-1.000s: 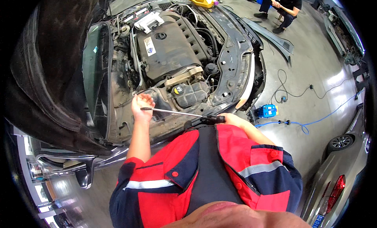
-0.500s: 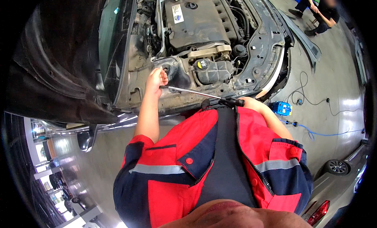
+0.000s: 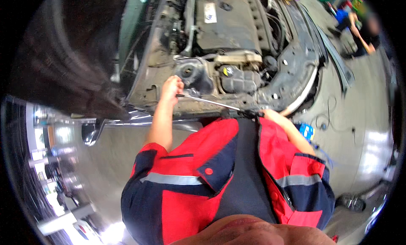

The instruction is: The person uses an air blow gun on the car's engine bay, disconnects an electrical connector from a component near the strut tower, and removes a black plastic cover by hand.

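My left hand (image 3: 172, 89) is at the near left of the engine bay (image 3: 154, 84), below a round strut mount (image 3: 188, 71), fingers curled; what they may hold is hidden. A long tool with a slim steel shaft (image 3: 211, 102) crosses toward it, one black end beside that hand. My right hand (image 3: 269, 115) is closed on the tool's black handle (image 3: 253, 113), low at the bay's front edge by my red and navy jacket. A black coolant reservoir (image 3: 239, 80) lies just beyond the shaft, below the large engine cover (image 3: 226, 29).
A raised dark hood (image 3: 76, 55) fills the left. A loose grey panel (image 3: 340, 69), cables (image 3: 325, 118) and a blue device (image 3: 305, 132) lie on the floor at right. A seated person (image 3: 366, 40) is at upper right; a car wheel (image 3: 351, 202) shows at lower right.
My left hand's fingers, spread palm up a second earlier, have curled and moved up toward the strut mount. The view has shifted, so the bay sits higher and further right. The seated person has leaned.
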`<state>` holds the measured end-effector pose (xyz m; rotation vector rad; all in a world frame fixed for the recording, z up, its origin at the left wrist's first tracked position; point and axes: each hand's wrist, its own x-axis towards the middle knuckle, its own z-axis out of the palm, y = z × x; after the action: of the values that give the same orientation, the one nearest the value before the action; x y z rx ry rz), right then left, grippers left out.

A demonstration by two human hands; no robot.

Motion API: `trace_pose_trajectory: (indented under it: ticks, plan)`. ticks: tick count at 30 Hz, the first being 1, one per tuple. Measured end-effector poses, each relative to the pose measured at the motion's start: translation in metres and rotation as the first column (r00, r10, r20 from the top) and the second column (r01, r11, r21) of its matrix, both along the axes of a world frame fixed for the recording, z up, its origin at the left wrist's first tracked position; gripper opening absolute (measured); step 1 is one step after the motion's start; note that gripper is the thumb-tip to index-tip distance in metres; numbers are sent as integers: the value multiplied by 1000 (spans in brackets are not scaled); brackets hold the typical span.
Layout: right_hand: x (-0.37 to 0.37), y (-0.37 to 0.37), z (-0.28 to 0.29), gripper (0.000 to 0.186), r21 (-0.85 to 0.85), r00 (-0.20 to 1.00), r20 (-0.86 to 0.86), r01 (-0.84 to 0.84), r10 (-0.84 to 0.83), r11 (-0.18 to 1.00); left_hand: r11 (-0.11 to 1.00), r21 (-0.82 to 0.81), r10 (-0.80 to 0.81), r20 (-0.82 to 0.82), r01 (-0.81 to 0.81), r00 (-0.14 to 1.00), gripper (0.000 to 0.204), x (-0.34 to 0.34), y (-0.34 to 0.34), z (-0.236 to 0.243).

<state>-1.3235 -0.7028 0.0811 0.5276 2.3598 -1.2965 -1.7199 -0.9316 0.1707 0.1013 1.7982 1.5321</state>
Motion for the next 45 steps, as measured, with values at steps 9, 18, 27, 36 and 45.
trace_pose_trajectory:
  ticks: [9,18,27,36,45]
  plan:
    - [-7,10,25,34,-46,991,-93,90,-94,995,999,-47,-27,-106,23,994,48,-7,15,-14]
    - [4,-1,-8,39,-210,964,-98,223,-247,952,986,-144,-93,-31,88,995,44,-8,23,2]
    - [11,-23,13,49,-33,977,-49,204,-206,978,992,48,-119,41,117,992,38,-3,33,4]
    - [40,-46,28,45,-58,957,-170,230,-237,971,992,-80,-85,117,95,989,48,24,65,18]
    - [60,-53,30,45,-180,944,-70,307,-324,934,981,-113,-142,139,158,980,47,38,88,14]
